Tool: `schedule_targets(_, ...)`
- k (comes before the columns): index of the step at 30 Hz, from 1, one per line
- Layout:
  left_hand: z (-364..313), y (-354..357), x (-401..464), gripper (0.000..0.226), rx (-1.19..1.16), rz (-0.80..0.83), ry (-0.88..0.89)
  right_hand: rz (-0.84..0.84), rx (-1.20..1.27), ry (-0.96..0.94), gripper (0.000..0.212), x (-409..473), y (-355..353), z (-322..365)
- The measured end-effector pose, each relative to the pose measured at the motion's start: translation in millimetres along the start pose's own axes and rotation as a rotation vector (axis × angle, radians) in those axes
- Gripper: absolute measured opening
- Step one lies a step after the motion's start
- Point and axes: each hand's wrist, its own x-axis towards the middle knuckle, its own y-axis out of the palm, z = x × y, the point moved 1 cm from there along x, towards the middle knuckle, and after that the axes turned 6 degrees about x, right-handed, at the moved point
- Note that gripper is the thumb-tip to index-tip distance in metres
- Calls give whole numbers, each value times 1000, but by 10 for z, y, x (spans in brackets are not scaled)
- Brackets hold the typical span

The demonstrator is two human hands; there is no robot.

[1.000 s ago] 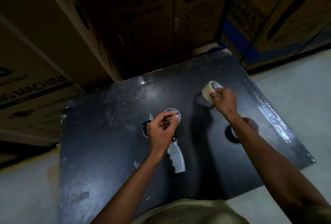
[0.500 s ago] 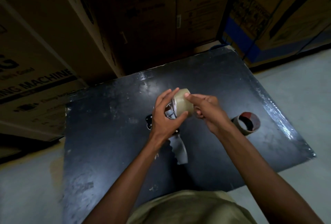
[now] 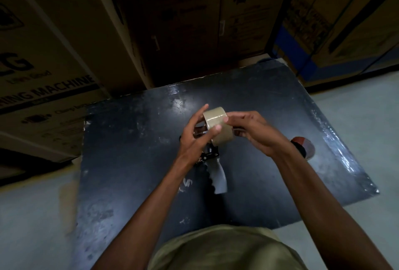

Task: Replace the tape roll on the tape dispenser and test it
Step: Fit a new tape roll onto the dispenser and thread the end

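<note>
Now both my hands, left (image 3: pixel 195 138) and right (image 3: pixel 258 132), grip the new tape roll (image 3: pixel 217 125) above the dispenser (image 3: pixel 216 172), old roll (image 3: pixel 303 147) at three o'clock; next, seat it on the hub.

Near the frame's centre, the left hand (image 3: pixel 194 140) and right hand (image 3: pixel 257 131) hold a tan tape roll (image 3: pixel 218 125) above the tape dispenser (image 3: pixel 213 168), which lies on a black board (image 3: pixel 129 161). At right, a brown roll (image 3: pixel 304 149) shows behind the right wrist.
</note>
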Motion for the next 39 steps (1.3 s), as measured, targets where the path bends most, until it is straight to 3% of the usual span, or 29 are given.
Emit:
schedule_targets(4,-33,-6,25,68,-130,-54,-181,125,-81,-20,31,-93,22,42)
schedule_targets(8,-109,-30,6,42,-92,11,-286,107,-62,-28,32,-103,69,17)
schedule_targets(13,-87,-71,1,60,-49,106,-221,9,-20,-8,22,-51,73,-14)
schedule_targets(18,-123,-68,-32,40,-146,99,-235,-22,-2,-30,28,-41,85,-28)
schedule_targets(20,-128,-58,-28,34,-151,68,-280,43,-24,-57,32,-64,97,-27)
schedule_targets(24,-140,-56,-20,43,-138,-4,-396,166,-56,-61,39,-109,124,8)
schedule_targets(32,-88,-118,-27,47,-159,86,-342,-28,72,-18,30,-9,139,-15)
schedule_targets(39,-115,-105,-45,59,-162,56,-478,110,-38,-50,42,-73,157,-10)
